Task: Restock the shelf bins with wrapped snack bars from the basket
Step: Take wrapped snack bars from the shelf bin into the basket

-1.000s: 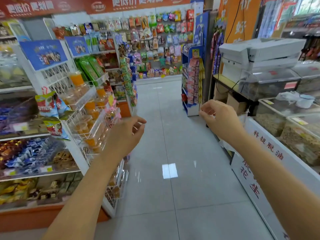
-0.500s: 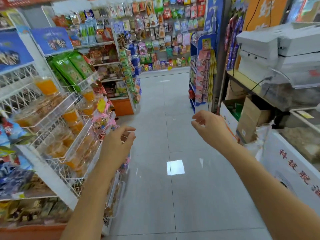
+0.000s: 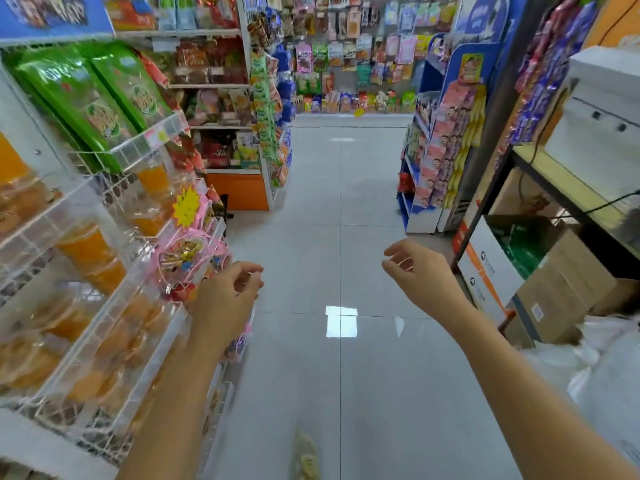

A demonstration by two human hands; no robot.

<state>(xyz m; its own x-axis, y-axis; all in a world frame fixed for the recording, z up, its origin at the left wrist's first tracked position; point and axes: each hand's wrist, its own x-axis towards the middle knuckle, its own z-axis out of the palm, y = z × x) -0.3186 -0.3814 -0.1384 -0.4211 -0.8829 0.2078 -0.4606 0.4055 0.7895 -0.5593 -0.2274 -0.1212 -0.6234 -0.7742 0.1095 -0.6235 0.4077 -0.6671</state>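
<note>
Bins (image 3: 138,147): white wire, tiered on rack at left of aisle, holding clear packs with orange contents; upper one holds green bags (image 3: 76,95). Left hand (image 3: 225,299): fingers loosely curled, empty, just in front of pink ribboned bundle (image 3: 188,258) hanging at rack corner; contact cannot tell. Right hand (image 3: 422,271): relaxed, fingers half curled, empty, over floor (image 3: 339,202) mid-aisle, well apart from left hand. Yellow star tag (image 3: 186,211) above bundle. Boxes (image 3: 561,282) under bench at right.
</note>
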